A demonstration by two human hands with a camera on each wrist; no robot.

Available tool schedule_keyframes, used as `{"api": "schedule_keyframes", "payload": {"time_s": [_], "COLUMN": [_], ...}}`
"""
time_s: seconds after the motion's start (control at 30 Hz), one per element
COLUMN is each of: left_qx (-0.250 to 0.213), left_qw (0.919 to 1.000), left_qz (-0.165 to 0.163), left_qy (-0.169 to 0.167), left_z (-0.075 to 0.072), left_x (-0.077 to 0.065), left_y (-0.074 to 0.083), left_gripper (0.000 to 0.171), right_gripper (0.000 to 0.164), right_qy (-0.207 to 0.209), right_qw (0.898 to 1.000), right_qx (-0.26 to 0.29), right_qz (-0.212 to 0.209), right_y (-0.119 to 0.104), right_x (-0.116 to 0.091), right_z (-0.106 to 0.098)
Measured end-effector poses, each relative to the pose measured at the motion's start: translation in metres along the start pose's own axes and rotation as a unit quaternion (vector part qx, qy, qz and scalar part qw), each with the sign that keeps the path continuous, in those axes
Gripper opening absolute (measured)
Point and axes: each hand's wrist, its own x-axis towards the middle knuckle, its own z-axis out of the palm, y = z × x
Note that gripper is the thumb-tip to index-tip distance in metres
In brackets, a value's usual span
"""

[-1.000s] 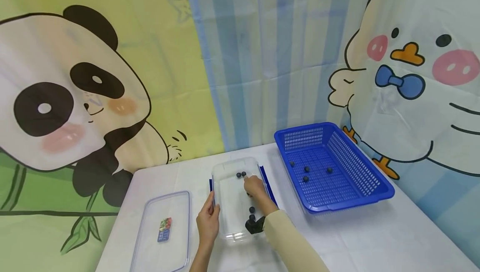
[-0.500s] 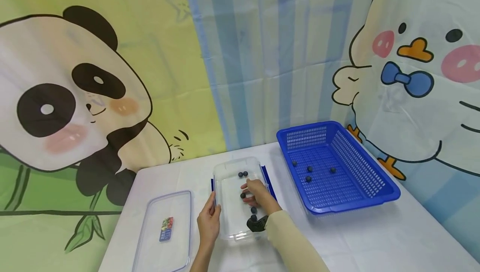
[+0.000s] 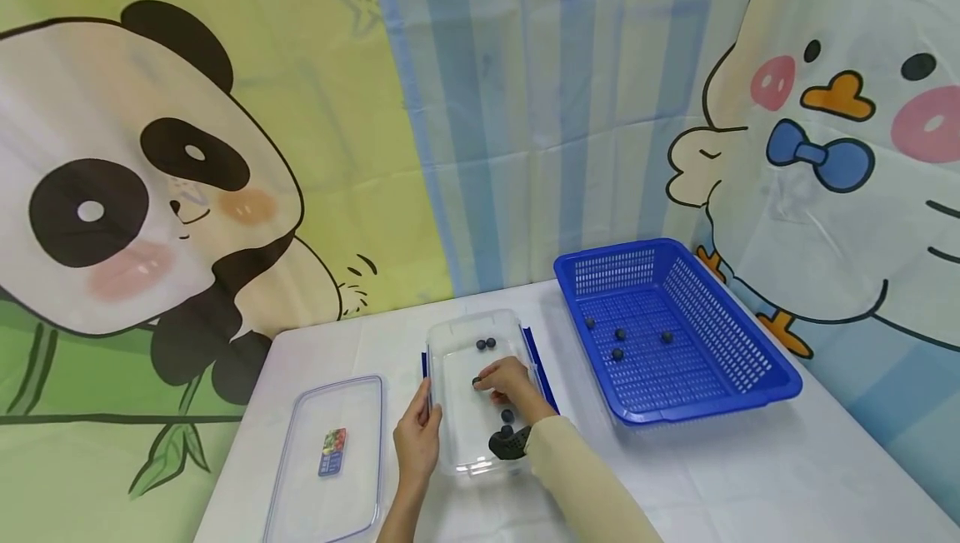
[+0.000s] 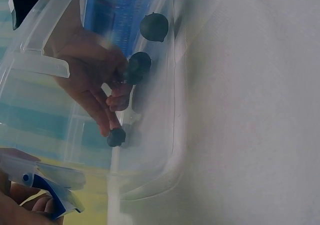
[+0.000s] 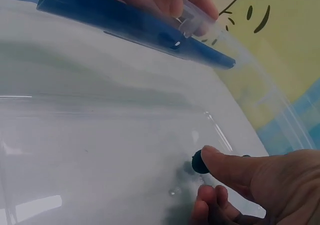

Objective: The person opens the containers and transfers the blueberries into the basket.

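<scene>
A clear plastic container (image 3: 459, 436) with blue side latches stands in the middle of the table. My left hand (image 3: 417, 440) grips its left side at the blue latch (image 5: 130, 27), as the right wrist view shows. Inside the container, my right hand (image 3: 513, 385) pinches a dark blueberry (image 5: 199, 163) between thumb and finger. Two blueberries (image 3: 486, 344) lie together at the container's far end. Near the right wrist lie two more, one blueberry (image 3: 507, 415) and another blueberry (image 3: 506, 430) partly covered by the black wrist camera (image 3: 510, 445). Through the container wall, the left wrist view shows several berries.
A blue mesh basket (image 3: 693, 376) stands at the right, with several blueberries (image 3: 620, 334) on its floor. At the left lies a clear lid (image 3: 356, 410) with a colourful label (image 3: 332, 452). A white cloth covers the table (image 3: 720, 476); printed curtains hang behind.
My right hand has pulled back from the container's far end, its fingers opened around a blueberry, then pinched it and shifted slightly away from me. My left hand keeps its grip.
</scene>
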Motion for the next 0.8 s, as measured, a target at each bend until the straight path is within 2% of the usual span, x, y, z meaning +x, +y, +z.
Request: {"api": "schedule_keyframes", "payload": {"time_s": [0.23, 0.37, 0.63, 0.73, 0.8], "left_qx": [-0.005, -0.017, -0.021, -0.016, -0.007], "left_qw": [0.9999, 0.9998, 0.9998, 0.9998, 0.9999], "left_qz": [-0.011, -0.007, -0.006, -0.008, -0.010], "left_qy": [0.000, -0.003, 0.000, 0.002, 0.005], "left_z": [-0.001, 0.000, 0.002, 0.003, 0.004], "left_x": [-0.001, 0.000, 0.002, 0.003, 0.003], "left_y": [-0.002, -0.005, -0.007, -0.018, -0.027], "left_gripper": [0.040, 0.040, 0.040, 0.040, 0.041], "right_gripper": [0.009, 0.009, 0.015, 0.018, 0.020], "right_qy": [0.003, 0.009, -0.013, -0.033, -0.052], "right_qw": [0.998, 0.998, 0.999, 0.995, 0.987], "right_qx": [-0.044, -0.044, 0.018, 0.063, 0.106], "right_qz": [-0.037, -0.054, -0.047, -0.073, -0.108], "right_y": [0.003, 0.002, -0.004, -0.007, -0.011], "right_x": [0.002, 0.001, 0.003, 0.003, -0.001], "right_z": [0.004, 0.004, 0.001, 0.000, -0.004]}}
